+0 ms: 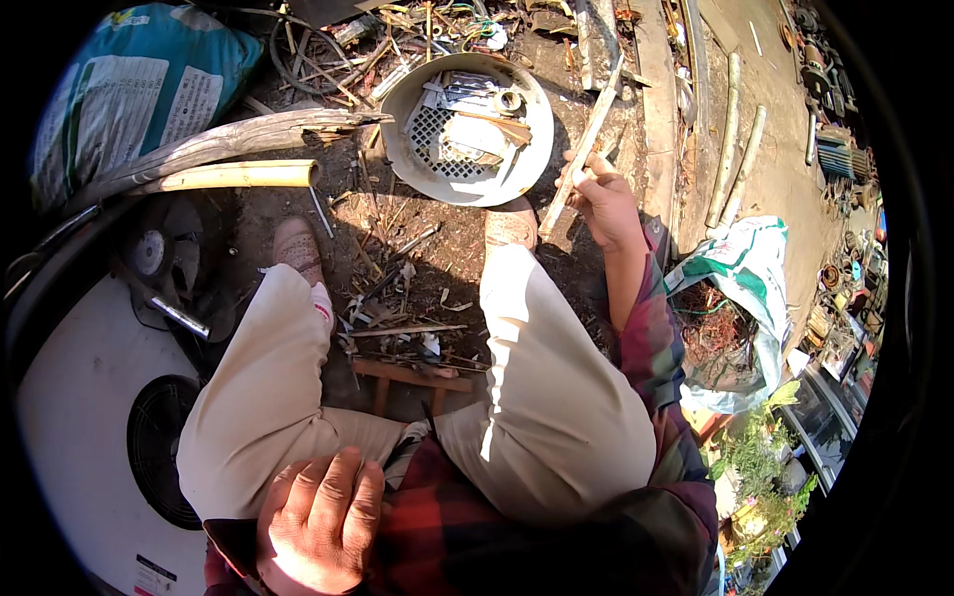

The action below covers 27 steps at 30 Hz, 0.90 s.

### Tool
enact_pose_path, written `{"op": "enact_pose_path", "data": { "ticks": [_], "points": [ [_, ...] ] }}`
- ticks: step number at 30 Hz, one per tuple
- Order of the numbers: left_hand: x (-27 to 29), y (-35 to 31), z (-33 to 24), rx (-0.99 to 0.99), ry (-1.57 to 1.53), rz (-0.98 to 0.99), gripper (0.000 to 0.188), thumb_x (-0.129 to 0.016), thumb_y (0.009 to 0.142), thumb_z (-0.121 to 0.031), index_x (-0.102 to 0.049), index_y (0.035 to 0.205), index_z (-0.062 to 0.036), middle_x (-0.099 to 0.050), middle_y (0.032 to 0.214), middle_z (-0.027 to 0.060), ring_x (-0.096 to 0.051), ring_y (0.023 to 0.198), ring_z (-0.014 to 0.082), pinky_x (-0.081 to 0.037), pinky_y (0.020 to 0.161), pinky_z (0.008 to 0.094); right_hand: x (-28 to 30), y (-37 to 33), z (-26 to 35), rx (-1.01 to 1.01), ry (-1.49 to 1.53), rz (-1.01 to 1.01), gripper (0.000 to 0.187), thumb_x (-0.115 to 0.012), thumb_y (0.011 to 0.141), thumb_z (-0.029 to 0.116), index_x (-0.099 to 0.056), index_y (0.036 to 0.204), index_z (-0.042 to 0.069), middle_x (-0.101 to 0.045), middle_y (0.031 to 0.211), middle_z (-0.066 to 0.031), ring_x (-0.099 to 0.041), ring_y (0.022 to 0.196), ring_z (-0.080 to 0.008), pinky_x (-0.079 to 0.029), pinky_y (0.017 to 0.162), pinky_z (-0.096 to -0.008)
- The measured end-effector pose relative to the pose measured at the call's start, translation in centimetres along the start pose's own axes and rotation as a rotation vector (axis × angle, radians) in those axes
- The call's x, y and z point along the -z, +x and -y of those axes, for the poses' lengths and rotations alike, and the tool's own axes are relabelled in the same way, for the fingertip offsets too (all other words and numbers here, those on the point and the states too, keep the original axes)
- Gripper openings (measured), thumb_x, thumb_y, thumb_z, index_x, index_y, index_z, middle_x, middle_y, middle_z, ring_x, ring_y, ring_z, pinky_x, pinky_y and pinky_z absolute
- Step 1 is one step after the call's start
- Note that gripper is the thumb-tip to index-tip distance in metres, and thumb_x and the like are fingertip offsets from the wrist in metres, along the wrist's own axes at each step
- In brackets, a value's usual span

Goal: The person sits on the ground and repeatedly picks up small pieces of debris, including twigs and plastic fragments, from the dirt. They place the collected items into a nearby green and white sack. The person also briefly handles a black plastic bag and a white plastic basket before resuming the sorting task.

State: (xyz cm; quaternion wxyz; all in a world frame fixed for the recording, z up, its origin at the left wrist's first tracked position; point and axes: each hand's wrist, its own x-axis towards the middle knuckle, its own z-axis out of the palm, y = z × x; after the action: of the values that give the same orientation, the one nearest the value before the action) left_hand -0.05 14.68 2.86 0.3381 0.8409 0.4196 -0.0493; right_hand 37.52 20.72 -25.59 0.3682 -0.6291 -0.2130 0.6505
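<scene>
My right hand [602, 202] is raised beyond my right knee, its thumb and fingers closed on a thin split wooden stick [588, 139]. The stick slants up and away to the right, its lower end near my right shoe. My left hand [320, 519] lies on my lap, back up, fingers stretched out, with nothing seen in it; what is under the palm is hidden. Just left of the stick is a round whitish basin [397, 159]. Inside are a dark lattice piece [437, 144], a roll of tape [508, 101] and several flat scraps.
At left lie a weathered branch [209, 144], a bamboo pole [234, 177] and a teal-white sack [129, 99]. A white unit with a black fan grille [164, 447] stands beside my left leg. Right are an open bag of twigs [745, 298] and two poles [728, 129]. Wood scraps litter the ground.
</scene>
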Motion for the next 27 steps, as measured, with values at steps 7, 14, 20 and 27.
{"op": "enact_pose_path", "data": {
  "ticks": [7, 14, 20, 27],
  "points": [
    [0.2, -2.1, -0.4, 0.005, 0.009, -0.008, 0.04, -0.061, 0.071, -0.019, -0.061, 0.107, -0.0014, -0.062, 0.104, 0.0156, -0.062, 0.09, 0.0283, -0.05, 0.078, 0.0405, -3.5, 0.1, 1.3, 0.229, -0.133, 0.103, 0.03, -0.056, 0.092, 0.005, -0.055, 0.122, -0.002, -0.063, 0.096, -0.0062, -0.061, 0.088, -0.0141, -0.048, 0.08, -0.0243],
    [-1.5, -3.9, -1.0, -0.204, -0.067, -0.309, 0.027, -0.062, 0.072, -0.012, -0.064, 0.099, -0.0049, -0.064, 0.108, 0.0097, -0.063, 0.097, 0.0234, -0.05, 0.083, 0.0365, -13.6, -6.9, 11.2, 0.895, -1.165, 0.383, 0.028, -0.061, 0.08, 0.003, -0.063, 0.108, 0.008, -0.059, 0.09, -0.0103, -0.06, 0.088, -0.0285, -0.049, 0.078, -0.0355],
    [-0.6, -6.5, 0.6, -0.203, 0.032, -0.972, 0.04, -0.07, 0.067, -0.002, -0.062, 0.106, -0.0029, -0.061, 0.112, 0.0134, -0.058, 0.108, 0.0329, -0.047, 0.09, 0.0433, -21.8, -17.8, 16.8, 1.249, -1.825, 0.406, 0.032, -0.056, 0.077, 0.005, -0.064, 0.107, 0.011, -0.056, 0.085, -0.0103, -0.058, 0.082, -0.0301, -0.047, 0.071, -0.0403],
    [-2.6, -7.7, 1.1, 0.031, 0.308, -1.274, 0.03, -0.066, 0.069, -0.014, -0.061, 0.097, -0.0055, -0.061, 0.093, 0.0053, -0.058, 0.09, 0.0252, -0.045, 0.08, 0.041, -27.0, -29.9, 18.2, 1.722, -1.858, 0.26, 0.031, -0.058, 0.073, 0.007, -0.063, 0.104, 0.007, -0.055, 0.089, -0.009, -0.057, 0.084, -0.0272, -0.046, 0.075, -0.0372]
  ]
}}
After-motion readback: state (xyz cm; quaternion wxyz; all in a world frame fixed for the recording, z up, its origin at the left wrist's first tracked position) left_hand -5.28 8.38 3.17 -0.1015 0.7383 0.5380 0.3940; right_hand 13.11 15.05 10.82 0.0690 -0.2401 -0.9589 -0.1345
